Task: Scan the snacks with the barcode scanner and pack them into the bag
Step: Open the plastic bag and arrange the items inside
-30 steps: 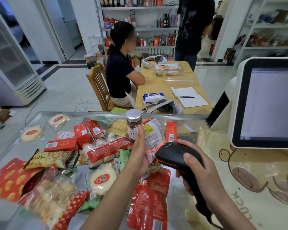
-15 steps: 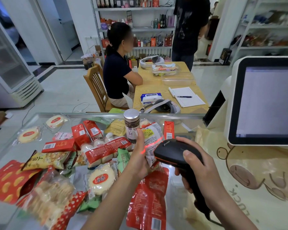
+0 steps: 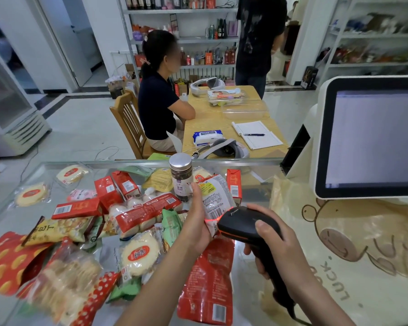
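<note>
The scanner (image 3: 246, 225) points left at the upright packet (image 3: 216, 196).

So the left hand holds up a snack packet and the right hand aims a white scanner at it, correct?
Not quite: in the head view the scanner is black, not white. The left hand does hold up the snack packet, and the right hand aims the scanner at it.

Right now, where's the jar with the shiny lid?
In the head view, the jar stands upright near the counter's far edge, left of the snack packet the left hand holds.
</note>
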